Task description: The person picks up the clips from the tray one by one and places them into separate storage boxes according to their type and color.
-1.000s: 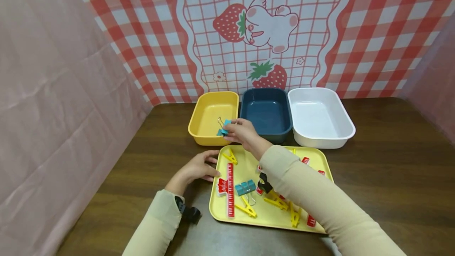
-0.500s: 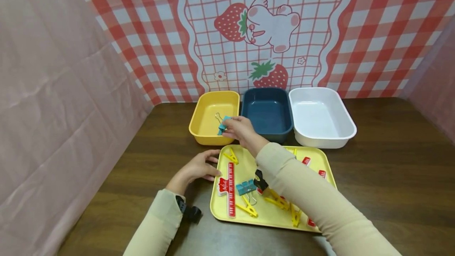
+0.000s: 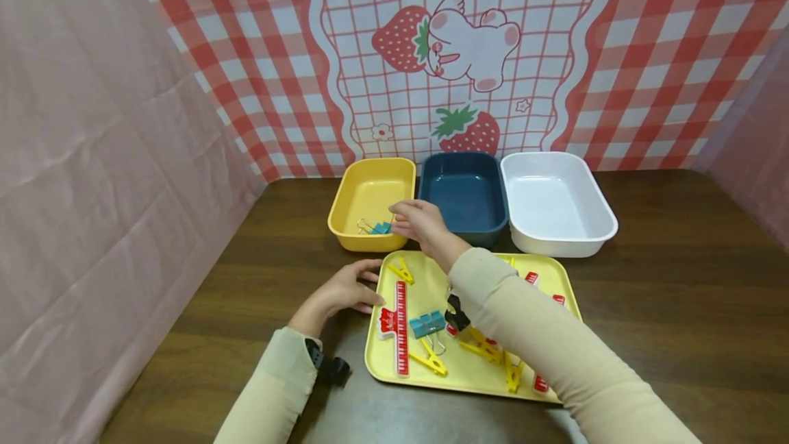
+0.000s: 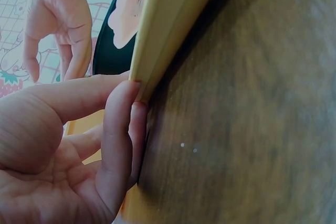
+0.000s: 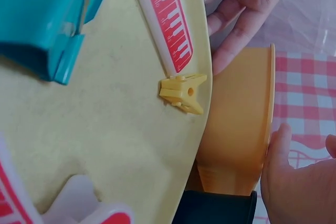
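In the head view my right hand (image 3: 422,225) is over the near right corner of the yellow bin (image 3: 335,214), fingers extended and holding nothing. A teal binder clip (image 3: 381,228) with wire handles lies inside that bin, just left of the fingertips. My left hand (image 3: 345,288) holds the left rim of the pale yellow tray (image 3: 425,381); in the left wrist view its thumb is at the rim and its fingers bend against the outer side. The tray bears another teal binder clip (image 3: 427,324), a red piano-key ruler (image 3: 401,327) and several yellow clothespins (image 3: 431,360).
A dark blue bin (image 3: 462,190) and a white bin (image 3: 555,201) stand in a row right of the yellow one, behind the tray. More red pieces (image 3: 540,382) lie partly behind the right sleeve. A checked cloth (image 3: 265,74) hangs behind the wooden table (image 3: 666,279).
The right fingers have let go of the teal binder clip, which has dropped into the yellow bin. The left hand has stayed at the tray's rim.
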{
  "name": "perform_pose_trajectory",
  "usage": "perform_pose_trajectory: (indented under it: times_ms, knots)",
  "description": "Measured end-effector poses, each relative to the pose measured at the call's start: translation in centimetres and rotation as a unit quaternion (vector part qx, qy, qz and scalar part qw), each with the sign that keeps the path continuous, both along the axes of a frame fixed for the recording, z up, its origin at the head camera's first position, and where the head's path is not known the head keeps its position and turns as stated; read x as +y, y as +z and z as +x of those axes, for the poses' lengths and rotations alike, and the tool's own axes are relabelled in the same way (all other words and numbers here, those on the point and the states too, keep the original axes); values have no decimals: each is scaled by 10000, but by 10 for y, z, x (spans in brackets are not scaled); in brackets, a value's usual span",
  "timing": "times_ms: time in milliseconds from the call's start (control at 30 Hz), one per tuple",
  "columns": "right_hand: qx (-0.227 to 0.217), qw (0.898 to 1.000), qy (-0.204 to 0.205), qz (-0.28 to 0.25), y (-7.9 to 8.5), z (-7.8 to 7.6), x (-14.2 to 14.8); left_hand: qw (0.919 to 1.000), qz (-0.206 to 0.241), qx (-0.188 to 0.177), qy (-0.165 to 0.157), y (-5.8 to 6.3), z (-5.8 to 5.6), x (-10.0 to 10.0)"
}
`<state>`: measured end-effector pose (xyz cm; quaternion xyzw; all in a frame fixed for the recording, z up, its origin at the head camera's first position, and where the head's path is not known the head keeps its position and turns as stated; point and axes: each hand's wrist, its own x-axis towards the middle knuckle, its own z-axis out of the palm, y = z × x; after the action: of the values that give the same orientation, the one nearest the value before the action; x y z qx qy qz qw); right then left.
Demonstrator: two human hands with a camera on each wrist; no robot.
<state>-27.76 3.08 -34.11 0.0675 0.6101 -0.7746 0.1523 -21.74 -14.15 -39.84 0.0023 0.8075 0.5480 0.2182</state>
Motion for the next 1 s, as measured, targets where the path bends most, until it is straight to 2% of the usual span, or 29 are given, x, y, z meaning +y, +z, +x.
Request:
perform_pose_trajectory:
  times_ms: [333, 600, 1000]
  knots:
    - [37, 9999, 61, 96, -2, 5, 6, 9999, -44, -100, 0, 0, 0, 1]
    - [181, 9996, 178, 138, -8, 8, 13, 10000, -62, -10, -30, 0, 0, 1]
    - [302, 9973, 244, 616, -8, 16, 26, 10000, -25, -88, 26, 0, 0, 1]
